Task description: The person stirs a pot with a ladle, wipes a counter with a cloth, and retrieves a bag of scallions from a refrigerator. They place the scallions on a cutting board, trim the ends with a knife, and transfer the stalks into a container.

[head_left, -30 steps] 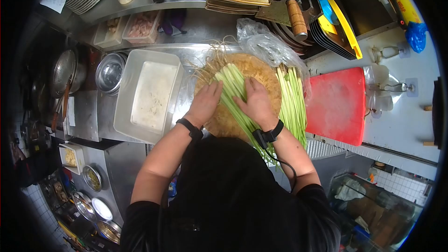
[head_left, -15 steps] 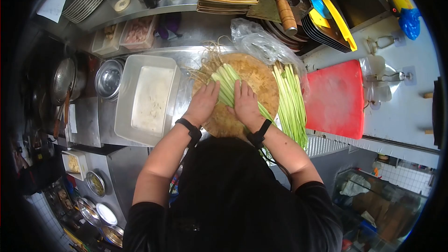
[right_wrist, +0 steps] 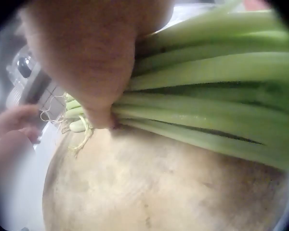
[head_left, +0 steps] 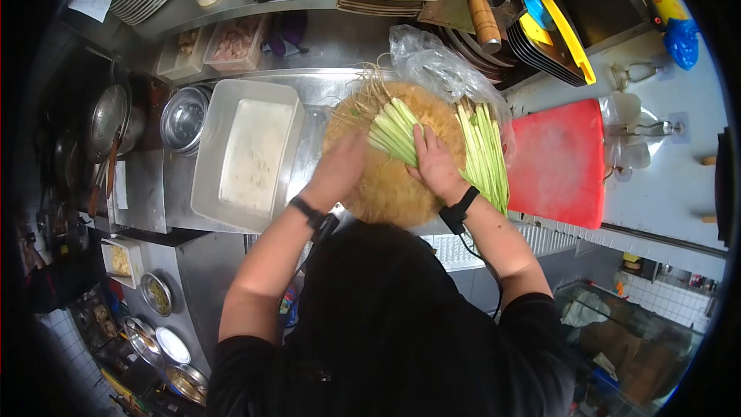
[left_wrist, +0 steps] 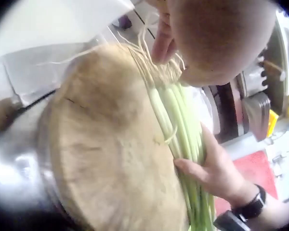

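Note:
A bunch of spring onions [head_left: 394, 130], pale green stalks with long stringy roots [head_left: 372, 91], lies across a round wooden chopping block [head_left: 394, 193]. My right hand [head_left: 438, 168] grips the bunch from its right side, thumb on the near side and fingers over the stalks. The left wrist view shows that same right hand [left_wrist: 216, 173] around the stalks below the roots. My left hand [head_left: 340, 170] is blurred, left of the bunch over the block's edge. Its fingers [left_wrist: 164, 41] hang loosely near the roots. A second bunch of spring onions [head_left: 484, 154] lies right of the block.
Left of the block stands a pale plastic tub [head_left: 204, 162] with bits of debris inside. A clear plastic bag [head_left: 440, 66] covers the second bunch's root ends. To the right lies a red cutting board [head_left: 556, 166]. A wooden-handled cleaver [head_left: 484, 19] hangs in the rack behind.
My left hand has come off the bunch and drawn back slightly leftward. The right hand has shifted right with the bunch, turning its stalks and root ends a little to the right.

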### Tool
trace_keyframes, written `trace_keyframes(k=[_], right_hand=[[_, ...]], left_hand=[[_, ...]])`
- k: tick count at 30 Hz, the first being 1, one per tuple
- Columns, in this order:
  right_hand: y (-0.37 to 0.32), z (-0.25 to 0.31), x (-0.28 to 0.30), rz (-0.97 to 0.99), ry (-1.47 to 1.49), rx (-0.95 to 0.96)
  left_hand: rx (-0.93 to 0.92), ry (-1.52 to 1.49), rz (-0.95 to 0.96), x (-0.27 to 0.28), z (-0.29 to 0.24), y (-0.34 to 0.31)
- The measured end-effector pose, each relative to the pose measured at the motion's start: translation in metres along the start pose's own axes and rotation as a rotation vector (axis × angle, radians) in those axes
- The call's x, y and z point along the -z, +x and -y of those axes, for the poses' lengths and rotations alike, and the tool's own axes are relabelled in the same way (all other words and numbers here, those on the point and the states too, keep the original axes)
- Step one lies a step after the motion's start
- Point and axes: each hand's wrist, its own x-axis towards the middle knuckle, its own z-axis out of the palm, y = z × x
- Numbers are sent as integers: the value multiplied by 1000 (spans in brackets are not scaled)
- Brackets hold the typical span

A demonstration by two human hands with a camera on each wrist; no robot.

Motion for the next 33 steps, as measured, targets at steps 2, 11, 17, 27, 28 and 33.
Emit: trace_keyframes(k=[2,11,17,27,28,33], right_hand=[[-2,1,4,17,22,-1],[11,12,15,-83,122,-111],[25,19,13,-59,74,-150],[25,13,4,-71,141,-144],[25,12,2,-87,133,-138],[24,11,2,-83,157,-151]], left_hand=[[144,-71,-94,24,6,-37],[460,188,239,-34,27,-175],[558,127,43,-71,41,-163],[796,-212,4,-34,7,-204],[858,-279,34,-19,-4,-208],[947,-379,41,8,-30,-281]])
